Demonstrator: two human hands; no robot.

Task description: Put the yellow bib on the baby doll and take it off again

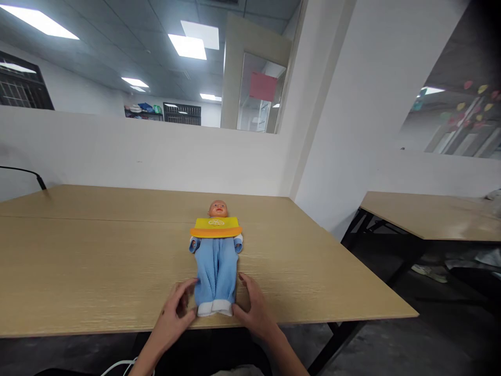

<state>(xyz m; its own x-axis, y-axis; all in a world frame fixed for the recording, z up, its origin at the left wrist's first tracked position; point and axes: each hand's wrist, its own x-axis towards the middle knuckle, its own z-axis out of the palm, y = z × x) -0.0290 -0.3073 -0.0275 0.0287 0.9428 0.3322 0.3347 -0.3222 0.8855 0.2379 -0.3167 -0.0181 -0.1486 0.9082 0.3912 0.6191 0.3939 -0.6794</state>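
Note:
A baby doll point(218, 208) lies face up on the wooden table point(117, 261), its head toward the wall. Blue trousers point(216, 266) with white cuffs cover its legs. Across its chest lies a yellow bib point(217, 223) with an orange lower edge and a white print. My left hand point(175, 312) rests beside the left trouser leg, thumb and fingers apart. On the other side, my right hand point(255, 309) is curved by the right trouser leg, its fingers also apart. The fingertips of both hands are close to the cloth; whether they touch it I cannot tell.
A white wall point(156, 162) stands behind the table. To the right is a second table point(430, 211) with dark legs, and a shoe point(429, 272) shows below it. A black cable point(27, 171) reaches the table's far left corner. A white cable point(117, 364) hangs near my lap.

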